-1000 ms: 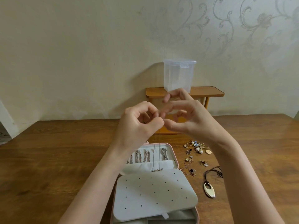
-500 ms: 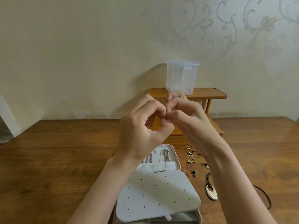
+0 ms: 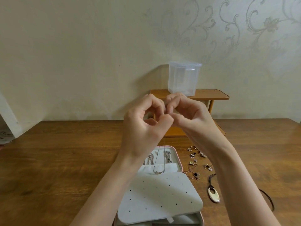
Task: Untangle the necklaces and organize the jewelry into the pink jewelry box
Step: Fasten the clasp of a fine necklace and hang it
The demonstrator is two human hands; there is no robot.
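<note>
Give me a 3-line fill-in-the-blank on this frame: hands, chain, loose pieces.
1. Both hands, left hand and right hand, pinch the top of a thin chain necklace that hangs down over the open ____ jewelry box.
2. The loose earrings lie on the table to the ____ of the box.
3. The clear plastic container stands on a small wooden ____.

Missing: pink; right; shelf

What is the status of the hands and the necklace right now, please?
Left hand and right hand pinching the thin necklace together, raised. Chain hangs over the pink jewelry box. Nothing in the way.
</note>
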